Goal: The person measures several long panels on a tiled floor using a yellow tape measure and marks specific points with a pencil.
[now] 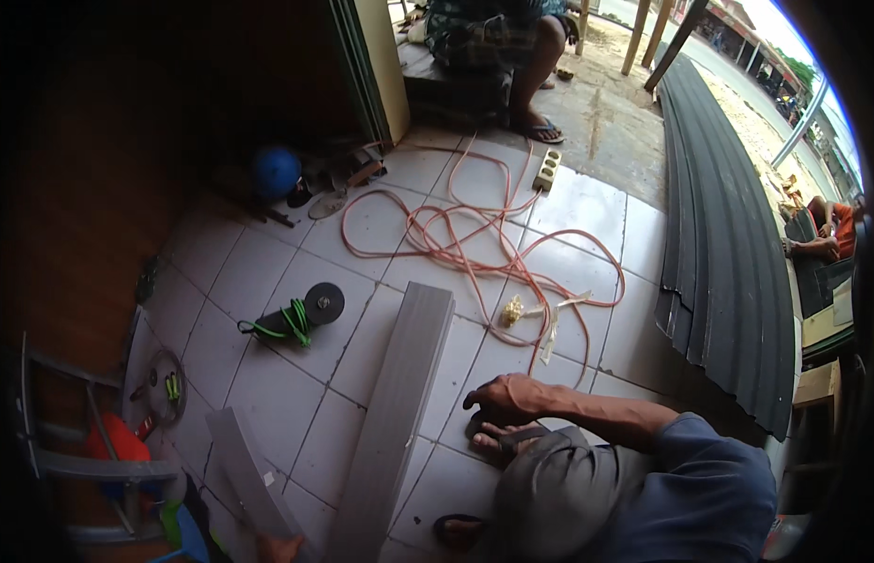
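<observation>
Along the bottom edge, my left hand (279, 548) is partly cut off, closed at the near end of a short grey metal profile (247, 460). My right arm, in a blue sleeve, reaches over my grey-clad knee. Its hand (508, 398) hangs above my sandalled foot (498, 437), with one finger pointing left and nothing visible in it; the other fingers are shaded. Between my hands lies a long grey box-shaped beam (399, 403) on the tiles. Beyond the short profile rests an angle grinder (301, 317) with a dark disc and a green cord wound around it.
An orange extension cord (446, 246) lies in loops, leading to a socket strip (548, 171). Dark corrugated sheets (723, 244) line the right side. A metal ladder (99, 464) stands left; a blue round object (277, 173) is farther back. A person's sandalled foot (540, 129) is by the doorway.
</observation>
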Demonstrator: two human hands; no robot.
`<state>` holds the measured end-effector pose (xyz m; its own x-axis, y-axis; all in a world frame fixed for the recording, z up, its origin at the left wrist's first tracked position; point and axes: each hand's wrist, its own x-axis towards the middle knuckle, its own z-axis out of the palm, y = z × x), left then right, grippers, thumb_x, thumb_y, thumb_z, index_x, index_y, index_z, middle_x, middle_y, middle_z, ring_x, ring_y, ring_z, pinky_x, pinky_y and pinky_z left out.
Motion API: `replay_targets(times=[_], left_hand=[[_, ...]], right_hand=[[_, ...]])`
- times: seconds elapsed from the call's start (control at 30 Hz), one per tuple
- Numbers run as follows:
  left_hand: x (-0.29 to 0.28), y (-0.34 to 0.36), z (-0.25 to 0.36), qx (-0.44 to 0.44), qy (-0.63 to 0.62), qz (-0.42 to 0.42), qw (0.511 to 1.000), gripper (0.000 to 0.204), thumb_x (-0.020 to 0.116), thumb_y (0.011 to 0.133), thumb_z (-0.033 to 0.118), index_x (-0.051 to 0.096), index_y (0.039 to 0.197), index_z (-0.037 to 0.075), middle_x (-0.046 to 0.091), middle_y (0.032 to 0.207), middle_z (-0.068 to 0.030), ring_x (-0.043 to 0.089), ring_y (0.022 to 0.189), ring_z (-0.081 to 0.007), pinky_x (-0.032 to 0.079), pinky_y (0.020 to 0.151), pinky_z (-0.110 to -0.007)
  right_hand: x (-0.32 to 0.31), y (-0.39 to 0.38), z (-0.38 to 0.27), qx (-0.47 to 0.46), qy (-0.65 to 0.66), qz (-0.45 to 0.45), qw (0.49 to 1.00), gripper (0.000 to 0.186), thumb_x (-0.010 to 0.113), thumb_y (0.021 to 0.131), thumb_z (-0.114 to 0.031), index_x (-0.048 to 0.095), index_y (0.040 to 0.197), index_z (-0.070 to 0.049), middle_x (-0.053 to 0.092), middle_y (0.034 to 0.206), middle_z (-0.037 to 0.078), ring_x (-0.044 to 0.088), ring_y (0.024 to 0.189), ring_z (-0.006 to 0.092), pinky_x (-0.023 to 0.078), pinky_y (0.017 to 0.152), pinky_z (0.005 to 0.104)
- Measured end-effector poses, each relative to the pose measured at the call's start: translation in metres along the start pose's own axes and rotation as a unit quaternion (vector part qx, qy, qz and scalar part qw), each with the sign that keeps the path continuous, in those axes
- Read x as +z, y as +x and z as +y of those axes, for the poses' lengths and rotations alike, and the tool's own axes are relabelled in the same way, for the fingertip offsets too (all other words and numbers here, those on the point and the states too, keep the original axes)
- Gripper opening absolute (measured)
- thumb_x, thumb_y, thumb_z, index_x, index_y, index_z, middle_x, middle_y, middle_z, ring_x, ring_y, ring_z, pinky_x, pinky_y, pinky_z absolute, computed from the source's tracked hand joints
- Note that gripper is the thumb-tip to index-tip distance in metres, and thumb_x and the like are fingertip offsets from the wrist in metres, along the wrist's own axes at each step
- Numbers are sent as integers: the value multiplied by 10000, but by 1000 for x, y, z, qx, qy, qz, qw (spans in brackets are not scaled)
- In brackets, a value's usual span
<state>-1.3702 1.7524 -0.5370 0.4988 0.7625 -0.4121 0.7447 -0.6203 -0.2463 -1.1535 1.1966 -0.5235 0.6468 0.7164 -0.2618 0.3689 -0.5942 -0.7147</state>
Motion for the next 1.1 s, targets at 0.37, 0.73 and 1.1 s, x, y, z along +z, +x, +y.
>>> replay_targets(times=[0.37, 0.73, 1.1], left_hand=[[-122, -139, 206, 227, 87, -41, 969, 1125, 843, 621, 412, 252, 1412, -126, 540, 1214, -334, 598, 1089, -428, 506, 936, -447], [-69, -124, 301, 330, 114, -77, 934, 1138, 790, 689, 511, 228, 1448, -124, 520, 1251, -355, 621, 1067, -433, 520, 922, -438], [-56, -118, 81, 22, -392, 78, 916, 413, 579, 938, 318, 639, 1171, -18, 679, 1070, -162, 656, 977, -259, 492, 866, -363]], right_hand=[[-14, 34, 40, -9, 21, 49, 999, 278, 655, 886, -219, 645, 1102, -44, 711, 964, 154, 684, 889, 359, 550, 774, 434], [-67, 41, 56, -2, 56, 85, 995, 277, 658, 907, -230, 649, 1106, -37, 712, 839, 155, 697, 784, 319, 547, 707, 403], [-103, 236, -30, -174, -28, 168, 970, 349, 666, 882, -353, 654, 1102, -82, 675, 978, 113, 644, 949, 310, 547, 792, 423]])
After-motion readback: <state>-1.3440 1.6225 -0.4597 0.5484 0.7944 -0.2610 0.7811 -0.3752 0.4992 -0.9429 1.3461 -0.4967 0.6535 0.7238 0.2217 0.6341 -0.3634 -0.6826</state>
